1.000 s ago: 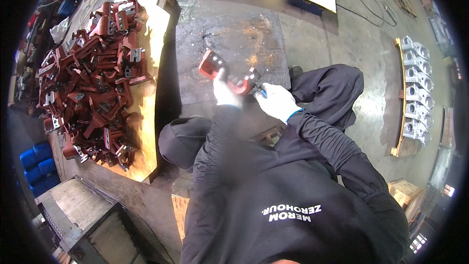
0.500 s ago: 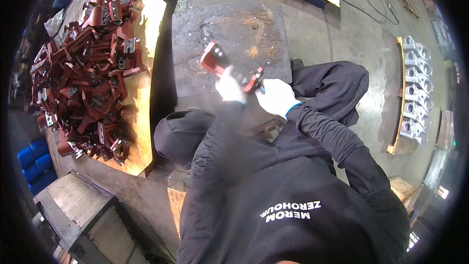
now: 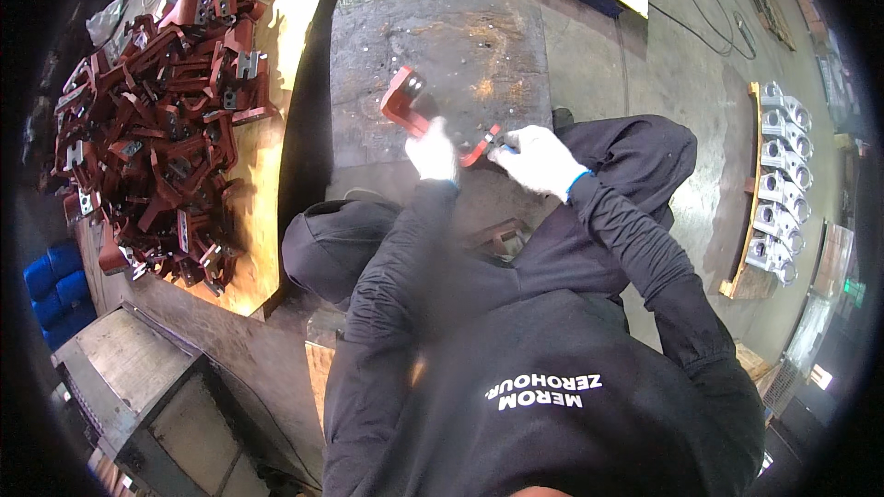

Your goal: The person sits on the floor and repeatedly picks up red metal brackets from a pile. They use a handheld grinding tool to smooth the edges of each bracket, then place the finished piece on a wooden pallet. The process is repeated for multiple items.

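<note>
Above a rusty steel plate, both gloved hands grip one red bracket.

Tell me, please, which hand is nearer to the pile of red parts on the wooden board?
Left. The left hand grips the red bracket, closer to the pile; the right hand is farther away, at the bracket's other end.

Red-painted metal bracket — matt; steel plate rusty, rough (scuffed); white cloth gloves.
</note>
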A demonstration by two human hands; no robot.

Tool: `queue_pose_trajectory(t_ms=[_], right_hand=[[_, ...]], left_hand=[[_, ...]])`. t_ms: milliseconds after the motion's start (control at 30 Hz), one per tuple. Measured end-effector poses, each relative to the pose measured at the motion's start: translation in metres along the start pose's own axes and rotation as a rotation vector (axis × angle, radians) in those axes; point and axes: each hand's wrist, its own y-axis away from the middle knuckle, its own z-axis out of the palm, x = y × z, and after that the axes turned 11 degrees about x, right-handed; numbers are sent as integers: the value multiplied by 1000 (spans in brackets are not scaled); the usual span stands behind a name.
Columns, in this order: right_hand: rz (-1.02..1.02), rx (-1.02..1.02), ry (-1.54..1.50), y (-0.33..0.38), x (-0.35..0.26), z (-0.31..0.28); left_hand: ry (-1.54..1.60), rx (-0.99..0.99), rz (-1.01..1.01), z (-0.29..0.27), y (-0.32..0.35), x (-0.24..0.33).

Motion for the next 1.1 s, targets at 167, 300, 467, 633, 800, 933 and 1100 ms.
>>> queue_pose_trajectory(t_ms=[167,300,467,633,800,933,1100], right_hand=[[421,-223,-402,-2,-28,-54],[393,-239,-420,-3,-30,-71],[348,-86,-326,-14,-13,-63],[380,42,-361,-16,-7,-64],[-250,294,112,-56,8,-40],[-342,200,295,-63,-11,-24],[-438,194,389,-82,-14,-13]], left_hand=[[-85,-96,16,2,20,30],[165,-189,-235,-5,18,47],[351,-471,-402,-18,18,77],[88,-348,-162,-14,31,91],[91,-212,-295,-6,33,65],[-33,-206,-296,-14,20,34],[-147,-204,-197,-14,24,24]])
